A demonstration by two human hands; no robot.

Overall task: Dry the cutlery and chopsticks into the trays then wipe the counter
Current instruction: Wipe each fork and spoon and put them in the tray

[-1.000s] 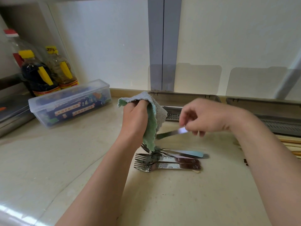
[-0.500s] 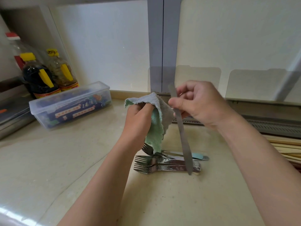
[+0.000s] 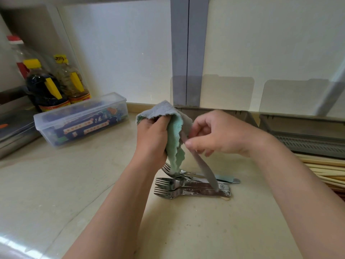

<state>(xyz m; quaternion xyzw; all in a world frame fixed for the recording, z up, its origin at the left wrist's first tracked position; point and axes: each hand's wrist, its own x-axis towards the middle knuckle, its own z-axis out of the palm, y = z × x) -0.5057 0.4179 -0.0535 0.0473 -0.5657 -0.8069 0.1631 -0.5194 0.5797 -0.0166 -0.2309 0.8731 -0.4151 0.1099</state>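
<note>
My left hand grips a green-and-grey cloth above the counter. My right hand pinches a metal knife near its upper end, right beside the cloth. The knife slants down, its lower tip over a pile of several forks lying on the counter. A piece with a light blue handle lies behind the forks. Two grey trays with raised clear lids stand at the back right. Pale chopsticks lie in front of the right tray.
A clear lidded plastic box of packets sits at the back left, with sauce bottles behind it. A metal container sits at the far left edge. The beige counter stretches to the front and left.
My right hand swung the knife from level to hanging upright, then lowered and brought it against the cloth. The left hand kept hold of the cloth, nearly still.
</note>
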